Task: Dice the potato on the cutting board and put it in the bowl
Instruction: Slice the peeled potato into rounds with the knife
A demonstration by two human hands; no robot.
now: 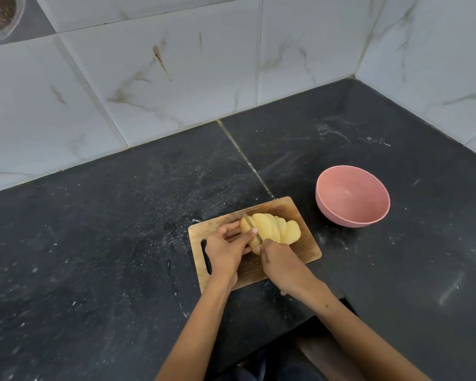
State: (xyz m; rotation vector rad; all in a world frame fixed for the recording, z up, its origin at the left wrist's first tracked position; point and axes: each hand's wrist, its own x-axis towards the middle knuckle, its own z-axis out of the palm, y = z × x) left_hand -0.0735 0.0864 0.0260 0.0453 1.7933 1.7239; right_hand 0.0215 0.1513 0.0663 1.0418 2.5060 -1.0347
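On the wooden cutting board (pixel 300 215), near the middle of the dark stone surface (pixel 107 243), lies a peeled yellow potato (pixel 270 229), already sliced crosswise into several slabs that lean against one another toward the right. Its near-left end is partly hidden behind both hands, so how many slices it has been cut into cannot be counted. A knife (pixel 252 225) runs across the potato's left part; only a thin strip of the blade shows between the fingers, and its handle is wholly covered by the right hand (pixel 283 266), so what kind of knife it is stays hard to make out. The board's handle slot at its left edge is half covered by the left hand (pixel 226 251).

That left hand rests on the board with its fingers bent, the fingertips pressing against the potato's left end and one finger lying over it beside the blade. The right hand comes in from the lower right, fingers wrapped round the knife's handle, knuckles up, forefinger reaching forward toward the blade. Both forearms are bare and run out of the bottom edge of the view.

A pink bowl (pixel 352 213) stands upright on the surface to the right of the board, near it but apart. Marbled white wall tiles (pixel 176 64) rise behind, and a round object (pixel 0 15) at the upper left corner is cut off by the edge.
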